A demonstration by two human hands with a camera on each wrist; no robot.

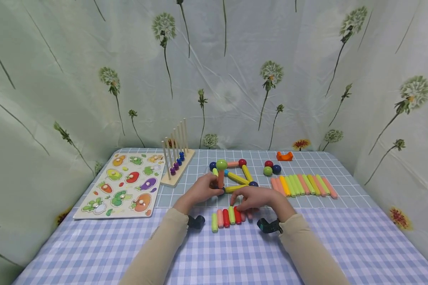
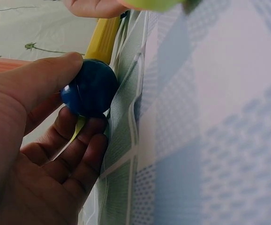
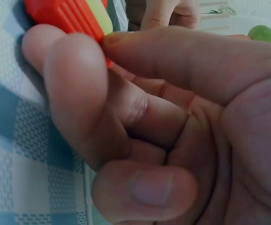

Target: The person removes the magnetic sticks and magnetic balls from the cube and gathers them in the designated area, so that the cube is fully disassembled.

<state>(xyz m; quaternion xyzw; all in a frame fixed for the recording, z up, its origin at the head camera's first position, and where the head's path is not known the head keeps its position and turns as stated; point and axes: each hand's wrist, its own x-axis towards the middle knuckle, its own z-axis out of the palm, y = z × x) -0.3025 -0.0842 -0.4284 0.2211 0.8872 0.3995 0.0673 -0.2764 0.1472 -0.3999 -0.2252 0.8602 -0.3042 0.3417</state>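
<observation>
Nearest, on the checked tablecloth [image 1: 235, 253], a short row of sticks [image 1: 224, 219] lay side by side in green, pink and red. The right hand [image 1: 253, 200] rested over the right end of that row, its thumb and curled fingers pinching a red stick [image 3: 65, 16], as the right wrist view confirmed; a light green stick [image 3: 100, 14] lay just beside it. Slightly beyond, the left hand [image 1: 201, 190] gripped a dark blue ball [image 2: 89, 87] between thumb and fingers at the near left corner of a square frame [image 1: 233, 174] built from sticks and balls. A yellow stick [image 2: 102, 40] ran from that ball, touching it. An orange stick [image 1: 221, 179] stood upright by the left hand, topped by a green ball [image 1: 221, 164]. To the right of the frame lay a longer row of sticks [image 1: 304, 185], with three loose balls [image 1: 272, 168] just behind it. Further left stood a wooden rod rack [image 1: 175, 158] bearing beads, and beside it a vegetable puzzle board [image 1: 123, 186]. Farthest back, near the curtain [image 1: 214, 71], sat a small orange piece [image 1: 284, 156].
</observation>
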